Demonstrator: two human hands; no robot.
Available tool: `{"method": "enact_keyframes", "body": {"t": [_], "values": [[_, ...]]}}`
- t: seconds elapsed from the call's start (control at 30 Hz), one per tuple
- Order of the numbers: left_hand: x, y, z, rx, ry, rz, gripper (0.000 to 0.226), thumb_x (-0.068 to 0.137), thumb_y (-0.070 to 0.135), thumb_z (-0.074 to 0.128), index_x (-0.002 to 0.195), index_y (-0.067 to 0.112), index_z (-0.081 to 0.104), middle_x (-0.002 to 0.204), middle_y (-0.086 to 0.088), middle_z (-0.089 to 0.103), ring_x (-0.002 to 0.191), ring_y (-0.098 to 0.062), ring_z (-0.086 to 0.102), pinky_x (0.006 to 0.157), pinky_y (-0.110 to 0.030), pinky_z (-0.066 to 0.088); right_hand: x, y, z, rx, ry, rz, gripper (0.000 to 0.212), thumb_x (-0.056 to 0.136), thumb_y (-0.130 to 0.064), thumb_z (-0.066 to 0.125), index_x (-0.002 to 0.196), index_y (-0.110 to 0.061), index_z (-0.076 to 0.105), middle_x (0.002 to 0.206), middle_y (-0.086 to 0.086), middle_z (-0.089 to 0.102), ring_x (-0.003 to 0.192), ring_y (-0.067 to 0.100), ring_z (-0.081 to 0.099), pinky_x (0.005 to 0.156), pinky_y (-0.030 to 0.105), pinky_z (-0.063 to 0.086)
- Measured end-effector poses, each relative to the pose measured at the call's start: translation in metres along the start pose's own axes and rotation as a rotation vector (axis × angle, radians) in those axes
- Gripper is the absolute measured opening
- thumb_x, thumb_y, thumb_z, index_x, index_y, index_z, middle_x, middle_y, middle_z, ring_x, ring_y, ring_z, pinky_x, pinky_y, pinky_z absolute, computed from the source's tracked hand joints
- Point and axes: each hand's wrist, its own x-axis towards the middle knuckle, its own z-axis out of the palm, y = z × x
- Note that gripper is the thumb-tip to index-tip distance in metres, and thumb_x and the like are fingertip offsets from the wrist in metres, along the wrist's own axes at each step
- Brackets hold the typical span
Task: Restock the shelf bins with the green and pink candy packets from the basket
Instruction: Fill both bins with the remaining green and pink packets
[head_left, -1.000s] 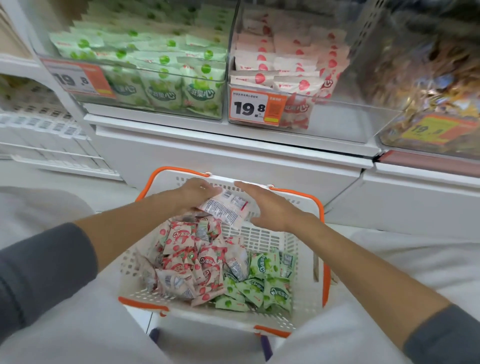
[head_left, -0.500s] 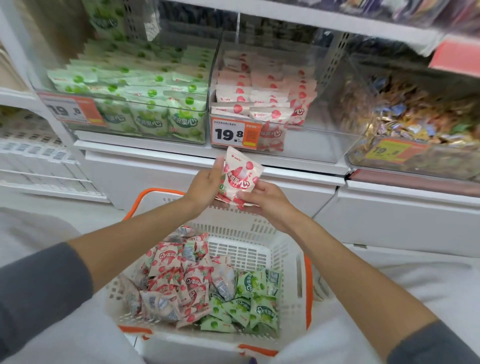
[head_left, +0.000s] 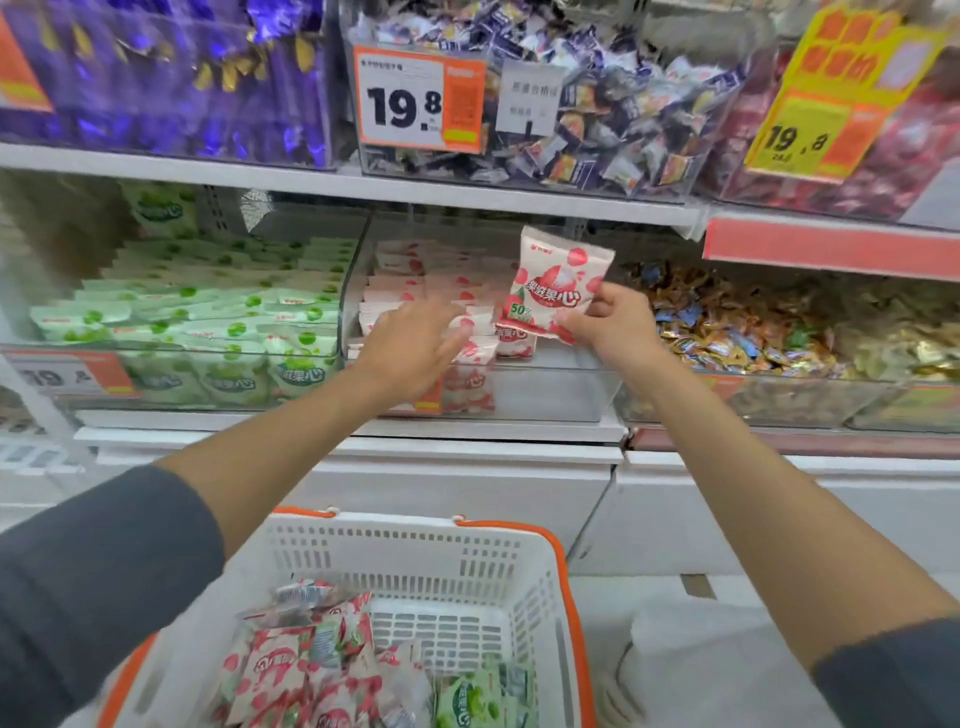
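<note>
My right hand pinches a pink candy packet upright by its lower right corner, above the clear bin of pink packets. My left hand reaches over that bin's front edge with fingers stretched out, holding nothing. To the left stands the bin of green packets. Below, the white basket with orange rim holds pink packets on its left and green packets on its right.
The bin to the right holds mixed wrapped sweets. An upper shelf carries purple-wrapped candy, a bin of assorted sweets with a 19.8 price tag and a yellow price sign. White cabinet fronts run under the bins.
Both hands rose from in front of the shelf edge to the pink bin. My left hand let go of the packet, and my right hand alone holds it now. The view tilted upward.
</note>
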Motion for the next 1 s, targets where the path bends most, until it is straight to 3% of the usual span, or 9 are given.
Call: {"method": "enact_keyframes", "body": {"t": [0.1, 0.2, 0.27, 0.37, 0.47, 0.57, 0.67, 0.8, 1.0], "values": [[0.007, -0.016, 0.014, 0.224, -0.177, 0.016, 0.056, 0.101, 0.052, 0.023, 0.148, 0.023, 0.034, 0.151, -0.004, 0.039, 0.139, -0.024, 0.035, 0.113, -0.047, 0.026, 0.049, 0.025, -0.001, -0.305, -0.006, 0.115, 0.018, 0.074, -0.001, 0.079, 0.086, -0.01, 0.069, 0.093, 0.009, 0.074, 0.088, 0.021, 0.071, 0.084, 0.041, 0.058], [0.003, -0.025, 0.025, 0.25, -0.15, 0.005, 0.057, 0.102, 0.054, 0.019, 0.15, 0.025, 0.03, 0.157, -0.004, 0.031, 0.145, -0.02, 0.027, 0.115, -0.044, 0.022, 0.085, 0.051, 0.017, -0.527, -0.116, 0.247, 0.028, 0.066, -0.004, 0.084, 0.089, 0.001, 0.069, 0.095, 0.014, 0.073, 0.093, 0.027, 0.071, 0.083, 0.043, 0.058], [0.002, -0.026, 0.026, 0.274, -0.11, 0.027, 0.061, 0.099, 0.057, 0.014, 0.149, 0.026, 0.033, 0.155, -0.004, 0.035, 0.143, -0.02, 0.03, 0.114, -0.043, 0.025, 0.091, 0.056, 0.034, -0.542, -0.186, 0.298, 0.027, 0.068, -0.003, 0.084, 0.087, 0.0, 0.065, 0.097, 0.013, 0.071, 0.087, 0.024, 0.069, 0.076, 0.036, 0.059], [0.001, -0.028, 0.029, 0.298, -0.084, 0.04, 0.065, 0.096, 0.057, 0.012, 0.147, 0.025, 0.036, 0.152, -0.004, 0.04, 0.141, -0.021, 0.035, 0.111, -0.043, 0.03, 0.095, 0.06, 0.055, -0.646, -0.198, 0.312, 0.031, 0.08, -0.006, 0.075, 0.108, 0.0, 0.063, 0.108, 0.011, 0.067, 0.09, 0.02, 0.063, 0.077, 0.027, 0.051], [0.001, -0.029, 0.031, 0.324, -0.068, 0.055, 0.066, 0.097, 0.056, 0.011, 0.146, 0.023, 0.039, 0.149, -0.006, 0.044, 0.138, -0.022, 0.039, 0.108, -0.043, 0.034, 0.1, 0.063, 0.065, -0.617, -0.126, 0.296, 0.032, 0.085, -0.008, 0.066, 0.117, -0.001, 0.063, 0.12, 0.013, 0.065, 0.11, 0.026, 0.062, 0.09, 0.029, 0.05], [0.0, -0.028, 0.031, 0.331, -0.064, 0.059, 0.067, 0.096, 0.056, 0.009, 0.145, 0.022, 0.041, 0.148, -0.006, 0.046, 0.137, -0.022, 0.041, 0.107, -0.043, 0.036, 0.102, 0.064, 0.066, -0.597, -0.077, 0.284, 0.03, 0.087, -0.012, 0.065, 0.115, -0.002, 0.064, 0.12, 0.012, 0.065, 0.112, 0.026, 0.061, 0.09, 0.028, 0.05], [0.001, -0.028, 0.031, 0.337, -0.068, 0.055, 0.067, 0.096, 0.056, 0.009, 0.146, 0.022, 0.04, 0.149, -0.006, 0.045, 0.138, -0.022, 0.04, 0.107, -0.042, 0.035, 0.098, 0.061, 0.066, -0.533, -0.111, 0.314, 0.032, 0.083, -0.02, 0.068, 0.112, -0.008, 0.063, 0.113, 0.009, 0.066, 0.105, 0.024, 0.064, 0.092, 0.037, 0.054], [-0.001, -0.026, 0.029, 0.328, -0.064, 0.05, 0.07, 0.095, 0.056, 0.007, 0.145, 0.021, 0.041, 0.148, -0.007, 0.045, 0.138, -0.023, 0.041, 0.106, -0.042, 0.036, 0.094, 0.059, 0.064, -0.387, -0.107, 0.337, 0.03, 0.08, -0.03, 0.076, 0.1, -0.017, 0.058, 0.098, 0.001, 0.063, 0.093, 0.019, 0.066, 0.082, 0.033, 0.057], [-0.001, -0.024, 0.028, 0.328, -0.071, 0.052, 0.075, 0.092, 0.056, 0.002, 0.146, 0.02, 0.04, 0.148, -0.007, 0.045, 0.138, -0.023, 0.04, 0.106, -0.042, 0.036, 0.091, 0.061, 0.066, -0.546, -0.092, 0.312, 0.036, 0.085, -0.039, 0.071, 0.1, -0.013, 0.052, 0.104, 0.005, 0.06, 0.088, 0.021, 0.062, 0.077, 0.03, 0.055]]}}
